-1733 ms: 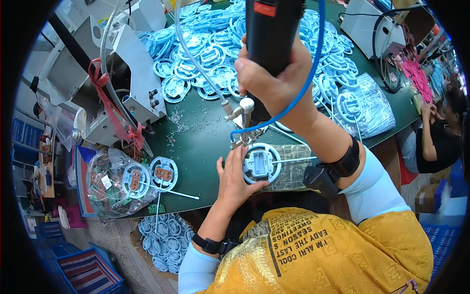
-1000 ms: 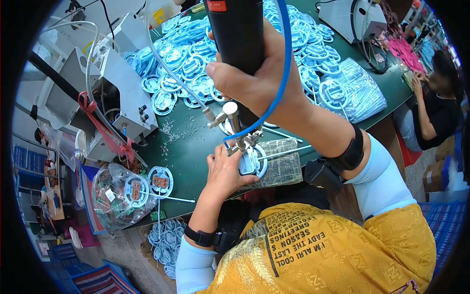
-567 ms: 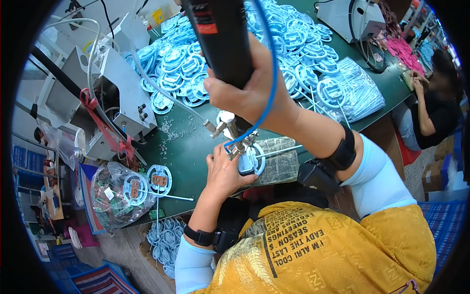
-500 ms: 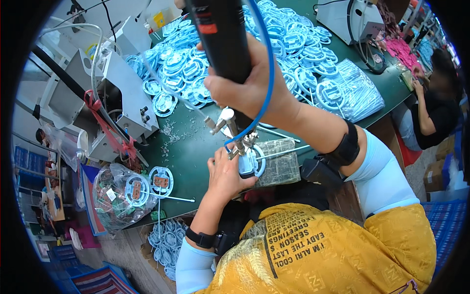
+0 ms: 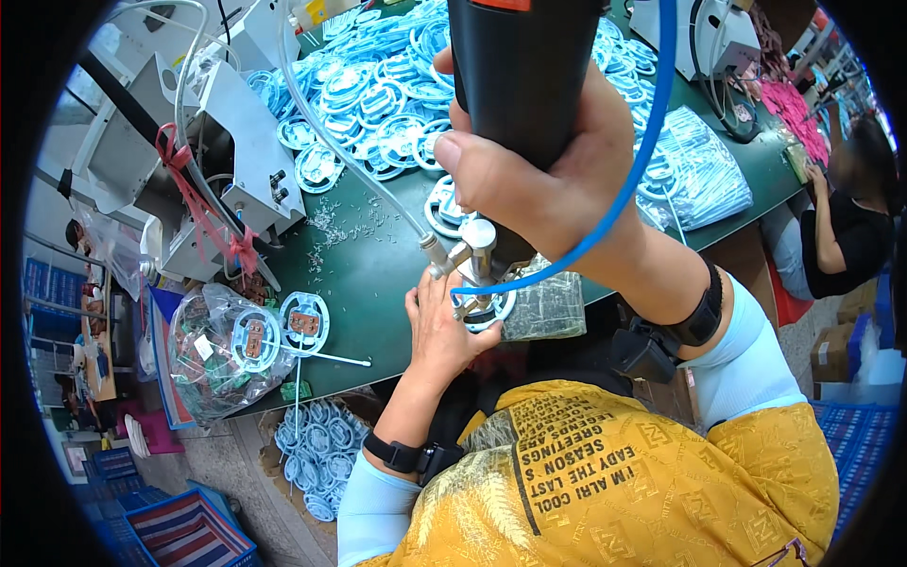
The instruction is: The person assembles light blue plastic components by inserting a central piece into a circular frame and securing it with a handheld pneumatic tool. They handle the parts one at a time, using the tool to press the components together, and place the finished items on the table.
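My right hand (image 5: 557, 161) is wrapped round a black powered screwdriver (image 5: 518, 85) held roughly upright. A metal fitting (image 5: 480, 241) at its lower end joins a blue hose (image 5: 605, 227) and a clear tube (image 5: 331, 142). Beneath the fitting lies a round light-blue plastic part (image 5: 505, 307), mostly covered by the tool and my fingers. The thumb and fingers of my left hand (image 5: 444, 326) hold this part by its left side. The screwdriver's tip is hidden. Just right of the part sits a tape-wrapped block (image 5: 548, 307).
A large pile of light-blue parts (image 5: 368, 94) covers the back of the green table (image 5: 359, 274). Two parts with brown inserts (image 5: 304, 324) lie by a plastic bag (image 5: 203, 364) at left. Grey machines (image 5: 213, 151) stand behind them. Bagged white sticks (image 5: 704, 180) lie right. A co-worker (image 5: 841, 217) sits beyond.
My right hand and the screwdriver have shifted right in the picture and look larger. My left hand stays on the light-blue part. The view itself has moved slightly.
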A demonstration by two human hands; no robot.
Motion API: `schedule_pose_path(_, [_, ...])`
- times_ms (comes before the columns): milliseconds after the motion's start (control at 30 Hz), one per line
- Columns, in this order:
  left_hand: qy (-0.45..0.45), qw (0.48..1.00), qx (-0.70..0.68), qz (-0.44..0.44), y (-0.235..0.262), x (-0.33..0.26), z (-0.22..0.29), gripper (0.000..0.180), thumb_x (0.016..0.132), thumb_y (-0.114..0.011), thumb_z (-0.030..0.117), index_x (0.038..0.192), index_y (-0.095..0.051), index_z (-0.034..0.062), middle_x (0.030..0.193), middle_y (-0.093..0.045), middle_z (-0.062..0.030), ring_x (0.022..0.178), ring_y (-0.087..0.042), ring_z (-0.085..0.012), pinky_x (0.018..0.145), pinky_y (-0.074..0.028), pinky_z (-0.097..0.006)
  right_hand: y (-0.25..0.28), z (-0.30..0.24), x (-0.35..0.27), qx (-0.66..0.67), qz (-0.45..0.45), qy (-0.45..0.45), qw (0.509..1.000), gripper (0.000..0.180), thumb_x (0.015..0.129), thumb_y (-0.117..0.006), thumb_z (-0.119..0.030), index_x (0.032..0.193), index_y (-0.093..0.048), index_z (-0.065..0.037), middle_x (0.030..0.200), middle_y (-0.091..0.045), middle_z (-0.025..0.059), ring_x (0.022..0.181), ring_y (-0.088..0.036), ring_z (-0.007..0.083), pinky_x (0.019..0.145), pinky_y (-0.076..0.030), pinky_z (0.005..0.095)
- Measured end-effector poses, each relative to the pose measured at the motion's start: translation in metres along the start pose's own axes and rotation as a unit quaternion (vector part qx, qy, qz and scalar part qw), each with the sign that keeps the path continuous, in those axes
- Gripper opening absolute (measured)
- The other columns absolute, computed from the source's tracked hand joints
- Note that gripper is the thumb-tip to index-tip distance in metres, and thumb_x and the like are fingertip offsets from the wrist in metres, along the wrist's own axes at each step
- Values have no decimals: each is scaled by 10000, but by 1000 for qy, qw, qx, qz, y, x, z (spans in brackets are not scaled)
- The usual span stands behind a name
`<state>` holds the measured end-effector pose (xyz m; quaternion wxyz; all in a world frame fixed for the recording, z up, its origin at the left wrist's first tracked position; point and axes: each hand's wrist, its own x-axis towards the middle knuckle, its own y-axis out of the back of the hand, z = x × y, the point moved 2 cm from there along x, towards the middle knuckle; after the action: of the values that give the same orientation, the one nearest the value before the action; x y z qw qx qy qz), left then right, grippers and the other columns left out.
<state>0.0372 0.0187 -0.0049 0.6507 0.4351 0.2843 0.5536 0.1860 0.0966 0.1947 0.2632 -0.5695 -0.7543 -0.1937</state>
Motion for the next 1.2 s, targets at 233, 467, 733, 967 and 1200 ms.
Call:
schedule_pose_path(233, [-2,1000,-5,22,3,0,3,881,563,-841,301,1309,-462,22,1391,-434,-176,1337,-357,-344,1027,-285,-568,0,7,-4,15,31,-22,999,363,800,-657,-22,1137,-533,38,786,-603,52,625,-615,110,579,-526,252])
schedule_pose_path(467, [5,1000,-3,5,4,1,4,870,569,-839,308,1301,-468,19,1406,-429,-185,1355,-355,-340,1023,-288,-593,-4,14,-4,-1,30,-16,999,410,787,-679,-16,1173,-546,19,807,-607,18,675,-590,72,608,-494,235])
schedule_pose_path(733, [10,994,-86,70,-11,-12,-11,908,623,-829,273,1397,-416,41,1434,-415,-202,1371,-342,-385,1066,-232,-646,4,-35,15,80,-10,21,997,392,798,-696,-41,1156,-549,22,765,-587,16,620,-570,72,556,-463,229])
schedule_pose_path(967, [38,985,-164,-22,-25,-10,-27,858,669,-818,396,1387,-445,110,1451,-422,-134,1354,-385,-335,1138,-138,-560,-27,-12,-10,33,-5,10,999,438,767,-683,25,1180,-540,52,776,-587,17,667,-545,57,606,-442,220])
schedule_pose_path(1200, [30,990,-131,-39,-32,-12,-35,846,693,-802,466,1384,-453,125,1422,-464,-106,1355,-386,-290,1143,-90,-560,-36,-1,-13,10,-13,5,1000,431,757,-692,20,1160,-541,44,768,-583,17,661,-539,57,600,-444,221])
